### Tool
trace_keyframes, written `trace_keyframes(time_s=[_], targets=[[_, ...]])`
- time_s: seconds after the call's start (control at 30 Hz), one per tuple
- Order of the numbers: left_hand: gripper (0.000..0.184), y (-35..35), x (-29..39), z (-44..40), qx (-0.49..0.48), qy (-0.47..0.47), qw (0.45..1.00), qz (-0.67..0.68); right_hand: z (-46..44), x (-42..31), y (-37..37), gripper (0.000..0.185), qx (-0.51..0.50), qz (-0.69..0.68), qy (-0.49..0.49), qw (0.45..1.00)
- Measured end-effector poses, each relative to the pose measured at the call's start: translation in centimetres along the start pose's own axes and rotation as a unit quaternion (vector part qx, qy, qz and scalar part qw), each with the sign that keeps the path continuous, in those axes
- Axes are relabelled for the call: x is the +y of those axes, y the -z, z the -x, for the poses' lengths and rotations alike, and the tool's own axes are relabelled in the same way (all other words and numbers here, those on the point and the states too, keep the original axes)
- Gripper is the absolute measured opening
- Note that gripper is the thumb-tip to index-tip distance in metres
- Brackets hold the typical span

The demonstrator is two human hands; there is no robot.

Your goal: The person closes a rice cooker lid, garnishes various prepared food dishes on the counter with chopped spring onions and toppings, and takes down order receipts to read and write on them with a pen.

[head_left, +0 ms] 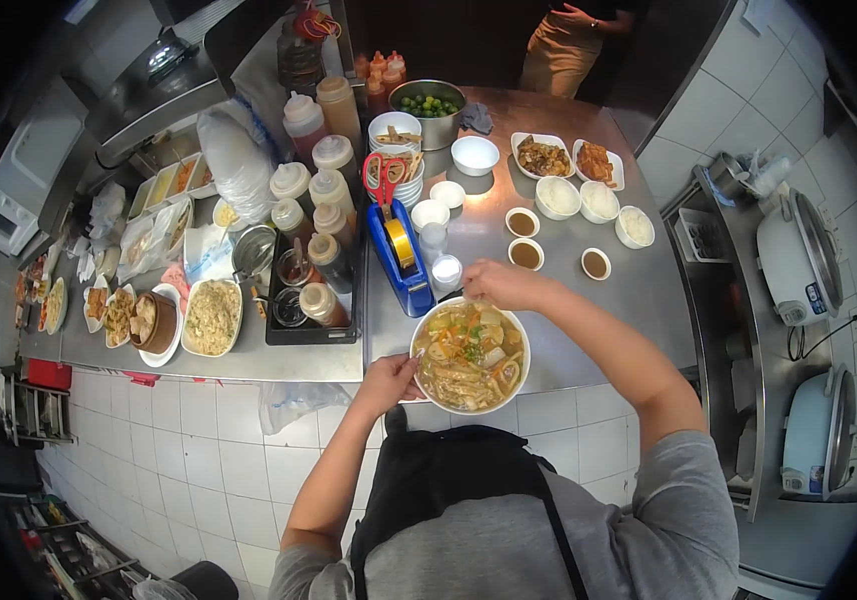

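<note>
A large white bowl sits at the table's front edge, partly overhanging it. Saucy food with noodles, pale chunks, orange strips and chopped greens fills it. My left hand grips its near left rim, thumb on top. At the far rim, my right hand has its fingers closed and pointing down; what they hold, if anything, is hidden. A small dark piece shows beside those fingertips. Just beyond stand a small tub of white contents and a blue tape dispenser with red scissors.
Squeeze bottles crowd the left, some in a black tray. Sauce cups, rice bowls and a pot of green fruit stand further back. A plate of pale food lies left. Someone stands behind the table.
</note>
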State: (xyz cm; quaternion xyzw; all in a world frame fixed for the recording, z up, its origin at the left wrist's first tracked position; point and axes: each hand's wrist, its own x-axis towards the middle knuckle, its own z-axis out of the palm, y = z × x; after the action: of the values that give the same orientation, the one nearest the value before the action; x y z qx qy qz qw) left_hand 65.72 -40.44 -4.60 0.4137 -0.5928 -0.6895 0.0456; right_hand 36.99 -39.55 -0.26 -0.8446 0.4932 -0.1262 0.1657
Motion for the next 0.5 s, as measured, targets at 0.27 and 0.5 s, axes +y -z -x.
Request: trace_keyframes(time_s=[0.27,0.5], targets=[[0.03,0.1,-0.3,-0.2,-0.017,0.022,0.998,0.051,8.6,-2.0,-0.7,0.011,0.104,-0.089,-0.117,0.984],[0.032,0.5,0.0,-0.3,-0.042,0.03,0.998,0.043,13.6,-11.2,-4.4,0.014,0.221,-0.145,-0.302,0.916]])
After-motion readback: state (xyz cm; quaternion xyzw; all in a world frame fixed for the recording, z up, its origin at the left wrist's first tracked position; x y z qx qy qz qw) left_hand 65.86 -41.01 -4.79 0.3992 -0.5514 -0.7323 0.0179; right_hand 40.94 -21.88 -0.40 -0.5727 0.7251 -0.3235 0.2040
